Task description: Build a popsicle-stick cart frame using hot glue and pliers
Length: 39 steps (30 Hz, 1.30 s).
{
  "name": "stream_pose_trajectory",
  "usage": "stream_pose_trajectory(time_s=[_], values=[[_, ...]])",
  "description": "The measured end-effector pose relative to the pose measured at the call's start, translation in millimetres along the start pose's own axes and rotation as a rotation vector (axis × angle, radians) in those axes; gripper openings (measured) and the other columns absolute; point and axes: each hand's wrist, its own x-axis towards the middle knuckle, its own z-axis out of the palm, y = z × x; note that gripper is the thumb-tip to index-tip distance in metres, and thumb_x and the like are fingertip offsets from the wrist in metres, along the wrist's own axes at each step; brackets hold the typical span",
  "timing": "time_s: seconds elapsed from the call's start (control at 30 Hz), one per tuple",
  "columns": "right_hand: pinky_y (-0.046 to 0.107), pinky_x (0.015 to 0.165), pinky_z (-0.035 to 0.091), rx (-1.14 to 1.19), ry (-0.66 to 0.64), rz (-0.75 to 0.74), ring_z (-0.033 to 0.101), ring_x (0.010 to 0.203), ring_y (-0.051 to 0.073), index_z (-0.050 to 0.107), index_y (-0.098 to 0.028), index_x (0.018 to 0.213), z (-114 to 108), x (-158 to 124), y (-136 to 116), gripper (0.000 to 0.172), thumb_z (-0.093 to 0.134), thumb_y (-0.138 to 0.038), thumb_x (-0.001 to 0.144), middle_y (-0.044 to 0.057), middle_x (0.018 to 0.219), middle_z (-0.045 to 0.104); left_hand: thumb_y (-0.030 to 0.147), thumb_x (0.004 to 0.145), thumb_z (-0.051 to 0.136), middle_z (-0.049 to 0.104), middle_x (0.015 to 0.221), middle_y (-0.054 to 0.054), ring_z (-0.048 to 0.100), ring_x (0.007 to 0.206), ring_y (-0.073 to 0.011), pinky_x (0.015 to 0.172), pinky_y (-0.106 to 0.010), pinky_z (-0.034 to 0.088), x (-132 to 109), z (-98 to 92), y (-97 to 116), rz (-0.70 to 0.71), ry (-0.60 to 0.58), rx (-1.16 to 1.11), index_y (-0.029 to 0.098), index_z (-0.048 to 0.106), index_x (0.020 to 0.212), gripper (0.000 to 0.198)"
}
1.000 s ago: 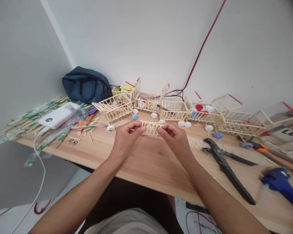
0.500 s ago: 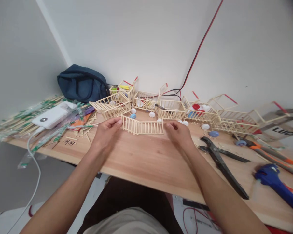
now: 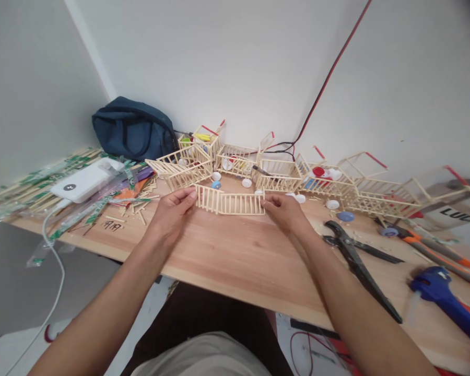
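Between my hands is a small lattice panel of thin wooden sticks (image 3: 231,202), made of two slatted sections that meet at a slight angle. My left hand (image 3: 174,211) pinches its left end between thumb and fingers. At the opposite end, my right hand (image 3: 285,211) has its fingertips closed on the panel's right edge. Just behind the panel stands a stick-built basket (image 3: 184,169) with slatted sides. A blue bottle cap (image 3: 215,185) and a white cap (image 3: 246,183) lie close behind it.
Several stick-built miniature carts (image 3: 280,175) with red handles line the wall. Black cutters (image 3: 354,261), orange-handled pliers (image 3: 434,250) and a blue glue gun (image 3: 446,300) lie at right. A white power bank (image 3: 86,180), packaged sticks (image 3: 35,180) and a blue bag (image 3: 135,130) are at left.
My right hand has moved in to the panel's right end and taken hold of it. My left hand keeps its pinch on the other end. The view has shifted slightly.
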Motion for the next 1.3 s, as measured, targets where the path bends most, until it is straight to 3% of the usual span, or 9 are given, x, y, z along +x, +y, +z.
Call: stream_pose_trajectory(time_s=[0.43,0.67,0.97,1.17,1.3], values=[[0.024,0.051,0.031,0.190,-0.011,0.001,0.040,0.051,0.010,0.055,-0.020,0.068,-15,-10,-4,0.024,0.059,-0.043,0.071,-0.004,0.056,0.050,0.033,0.058,0.084,0.059,0.070,-0.001,0.039,0.057,-0.0053,0.051,-0.018,0.029,2,-0.4,-3,-0.005,-0.045,-0.026,0.012,0.072,0.077,0.030],[0.025,0.054,0.036,0.229,0.130,-0.056,0.046,0.054,0.011,0.051,-0.021,0.069,-40,-15,-15,0.022,0.058,-0.040,0.076,-0.004,0.059,0.051,0.033,0.061,0.083,0.053,0.068,0.001,0.039,0.059,-0.0059,0.052,-0.017,0.031,2,5.0,3,-0.038,-0.152,-0.055,0.012,0.068,0.072,0.027],[0.026,0.058,0.041,0.238,0.216,-0.064,0.050,0.058,0.013,0.056,-0.020,0.070,-53,-25,-29,0.026,0.058,-0.044,0.079,-0.002,0.061,0.053,0.035,0.066,0.080,0.051,0.064,0.002,0.040,0.056,-0.0067,0.051,-0.018,0.032,25,31.1,14,-0.011,-0.299,0.019,0.014,0.068,0.078,0.027],[0.026,0.059,0.037,0.117,0.254,-0.070,0.048,0.058,0.013,0.053,-0.020,0.063,-62,-45,-24,0.032,0.055,-0.045,0.083,-0.002,0.058,0.051,0.037,0.059,0.084,0.054,0.064,0.001,0.039,0.056,-0.0060,0.051,-0.019,0.029,44,51.8,10,-0.058,-0.385,0.015,0.013,0.068,0.076,0.033],[0.026,0.057,0.036,0.114,0.295,-0.047,0.047,0.057,0.013,0.053,-0.020,0.064,-61,-53,-16,0.032,0.055,-0.046,0.083,-0.002,0.058,0.050,0.039,0.060,0.083,0.054,0.064,0.001,0.037,0.055,-0.0057,0.051,-0.020,0.026,45,62.2,8,-0.106,-0.515,0.042,0.012,0.069,0.073,0.033]])
